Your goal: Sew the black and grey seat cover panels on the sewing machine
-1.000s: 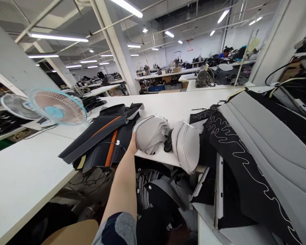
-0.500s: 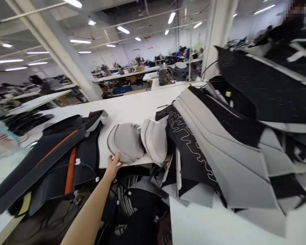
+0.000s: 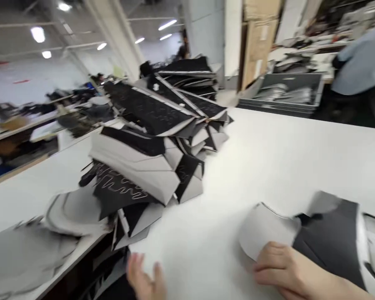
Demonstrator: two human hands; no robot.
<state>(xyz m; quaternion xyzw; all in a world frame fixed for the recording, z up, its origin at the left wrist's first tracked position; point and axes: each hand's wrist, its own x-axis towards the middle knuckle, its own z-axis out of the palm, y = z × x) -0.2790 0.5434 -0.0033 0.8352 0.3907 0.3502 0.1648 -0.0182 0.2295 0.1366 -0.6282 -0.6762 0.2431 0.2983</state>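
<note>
My right hand (image 3: 283,266) is closed at the near edge of a light grey and black sewn fabric cover piece (image 3: 328,237), pinching its pale rounded end. The piece lies on the white table (image 3: 187,246) at the right. My left hand (image 3: 145,279), blurred and low in the view, has its fingers apart and holds nothing. It is over the table's front edge, near the lower pieces of a stack of grey and black sewn covers (image 3: 137,166). Grey curved padded pieces (image 3: 71,210) lie to the left of that stack.
Further black and grey covers (image 3: 187,75) are piled behind the stack. A grey plastic crate (image 3: 287,93) with grey pieces inside stands past the table's far edge. Beside it is a person in a light blue top (image 3: 362,62). Dark material (image 3: 112,266) sits below the table edge.
The view has swung right. My left hand has come away from the grey curved pieces, and my right hand has come into view, closed on a grey and black cover piece.
</note>
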